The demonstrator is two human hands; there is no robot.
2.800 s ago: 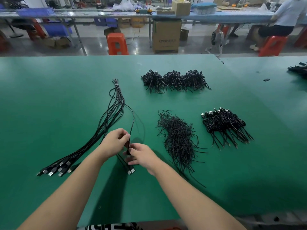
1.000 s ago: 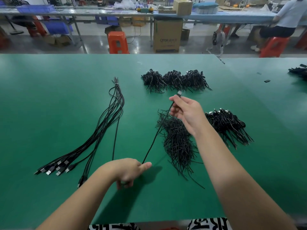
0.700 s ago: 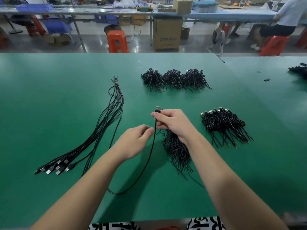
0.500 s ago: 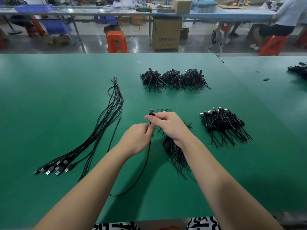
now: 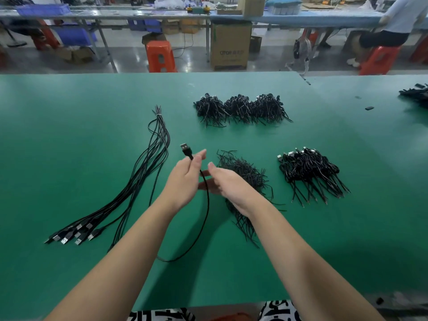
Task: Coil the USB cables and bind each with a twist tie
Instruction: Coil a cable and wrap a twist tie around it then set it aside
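Observation:
My left hand pinches a black USB cable just below its plug, which points up and away. The cable hangs down between my hands and loops onto the green table near the front edge. My right hand hovers just right of the cable with relaxed, spread fingers and holds nothing. Behind my right hand lies a pile of black twist ties. A bundle of straight USB cables lies to the left, plugs toward me. Coiled, tied cables sit to the right.
A row of further coiled cable bundles lies at the table's far middle. More black cables sit at the far right edge. Beyond the table are orange stools, a cardboard box and a seated person.
The plug end has passed from my right hand to my left. My right hand has let go and opened beside the cable, and the plug has shifted left.

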